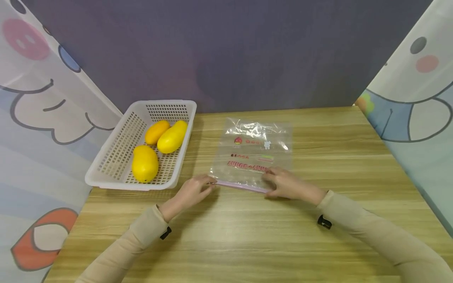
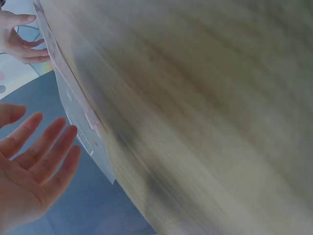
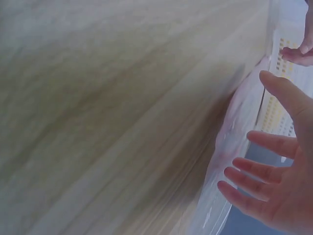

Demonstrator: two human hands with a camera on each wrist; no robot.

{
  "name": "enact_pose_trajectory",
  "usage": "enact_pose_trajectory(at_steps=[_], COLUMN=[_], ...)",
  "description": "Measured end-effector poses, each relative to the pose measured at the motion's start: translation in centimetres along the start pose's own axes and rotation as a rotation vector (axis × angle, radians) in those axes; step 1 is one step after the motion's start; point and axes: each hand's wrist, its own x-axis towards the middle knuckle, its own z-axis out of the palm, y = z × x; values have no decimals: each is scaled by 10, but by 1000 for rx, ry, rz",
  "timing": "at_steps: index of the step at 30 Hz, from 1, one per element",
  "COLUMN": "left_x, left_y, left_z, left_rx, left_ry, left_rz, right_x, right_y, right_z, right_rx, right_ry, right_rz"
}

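Observation:
A clear plastic zip bag (image 1: 253,133) with red and green print lies flat on the table, its pink zip edge nearest me. At the left end of that edge is my left hand (image 1: 194,191), fingertips close to the corner. My right hand (image 1: 288,184) is over the right end, fingertips overlapping the bag. In the left wrist view the left hand (image 2: 36,169) has loosely spread fingers with nothing between them. The right wrist view likewise shows the right hand (image 3: 279,171) spread, thumb beside the bag (image 3: 227,142).
To the left stands a white perforated basket (image 1: 131,186) with three yellow mangoes: one in front (image 1: 145,165), one at right (image 1: 172,137) and a more orange one behind (image 1: 155,133). A grey panel (image 1: 247,55) rises along the back of the wooden table (image 1: 240,239).

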Motion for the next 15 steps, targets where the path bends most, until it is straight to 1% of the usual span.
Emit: enact_pose_trajectory(at_steps=[3, 7, 11, 13, 15], left_x=[-1, -2, -1, -1, 0], left_y=[1, 1, 0, 0, 0], left_z=[1, 3, 5, 5, 5], left_rx=[-47, -130, -186, -223, -268], left_ry=[-2, -9, -16, -18, -22], left_rz=[-57, -137, -185, -212, -255], right_x=[2, 4, 6, 6, 7], right_y=[-3, -5, -6, -6, -6], right_z=[4, 8, 8, 8, 6], right_rx=[-26, -56, -74, -68, -38], right_ry=[-24, -27, -29, -13, 19], right_rz=[21, 37, 45, 30, 6])
